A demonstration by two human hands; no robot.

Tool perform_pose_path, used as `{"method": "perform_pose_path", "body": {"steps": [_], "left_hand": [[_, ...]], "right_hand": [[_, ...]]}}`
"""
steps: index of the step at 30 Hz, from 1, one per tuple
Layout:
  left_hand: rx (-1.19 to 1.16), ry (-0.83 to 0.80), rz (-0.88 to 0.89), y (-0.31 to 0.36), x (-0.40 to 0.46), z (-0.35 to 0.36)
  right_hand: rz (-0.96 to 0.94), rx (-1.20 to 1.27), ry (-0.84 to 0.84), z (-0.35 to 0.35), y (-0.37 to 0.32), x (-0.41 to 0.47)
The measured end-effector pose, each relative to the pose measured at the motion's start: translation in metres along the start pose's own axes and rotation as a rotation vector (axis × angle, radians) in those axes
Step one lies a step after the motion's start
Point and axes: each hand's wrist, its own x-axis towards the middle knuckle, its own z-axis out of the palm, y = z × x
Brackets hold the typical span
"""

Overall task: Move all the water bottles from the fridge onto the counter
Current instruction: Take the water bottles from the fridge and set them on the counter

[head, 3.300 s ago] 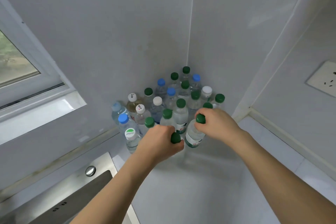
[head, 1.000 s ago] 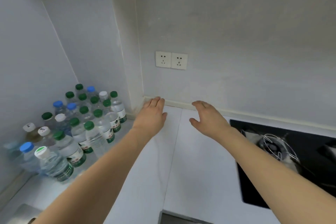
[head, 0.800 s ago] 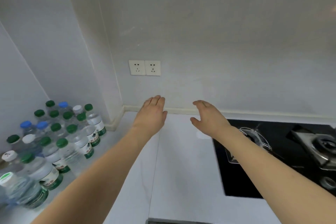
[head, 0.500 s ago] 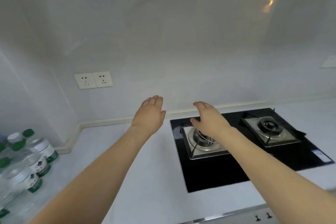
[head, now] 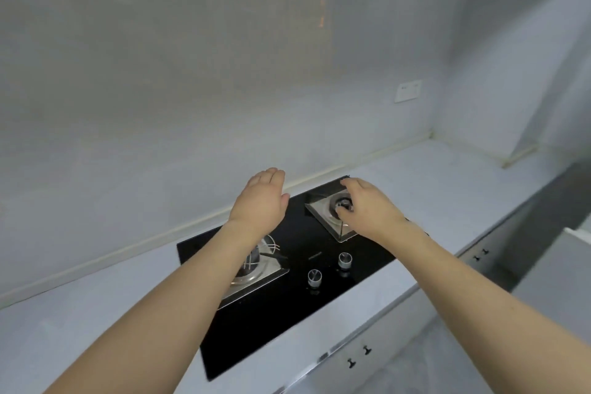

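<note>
**Empty hands over the hob, no bottles in sight**

Both hands are out in front w/ nothing in them. Left hand (head: pixel 260 201) has fingers straight and together, palm down, held above the black hob (head: pixel 297 269). Right hand (head: pixel 367 206) is relaxed, fingers loosely bent, over the far burner (head: pixel 339 211); can't tell if it touches the metal or just hangs above it. Near burner (head: pixel 256 265) sits partly under the left forearm. Two knobs (head: pixel 329 269) at the hob's front edge, near both arms.

Task's things: no water bottles and no fridge anywhere in this view, so can't say where they stand. Counter (head: pixel 447 179) runs either side of the hob, w/ drawers (head: pixel 399 345) below.

Risks, as I judge them:
- Arms pass right above the knobs; a low forearm could nudge one & turn the gas on.
- Burner grate (thin wire prongs) could catch fingers or wrist if the hands drop.
- If a bottle gets set down here instead of on the counter, it'd stand badly on the grate & tip.
- Not looking at the fridge: hands out ahead could knock into smth.
</note>
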Motion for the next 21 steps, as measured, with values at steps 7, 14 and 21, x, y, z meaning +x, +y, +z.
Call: {"method": "perform_pose_path", "body": {"steps": [7,14,21], "left_hand": [[-0.029,-0.011,0.156,0.109,0.057,0.034],[-0.079,-0.022,0.288,0.195,0.092,0.066],[-0.122,-0.068,0.438,0.255,0.123,0.097]], "right_hand": [[0.153,-0.006,0.061,-0.041,0.109,-0.026],[0.296,-0.011,0.094,-0.067,0.190,-0.054],[0.419,-0.030,0.120,-0.076,0.245,-0.074]]}}
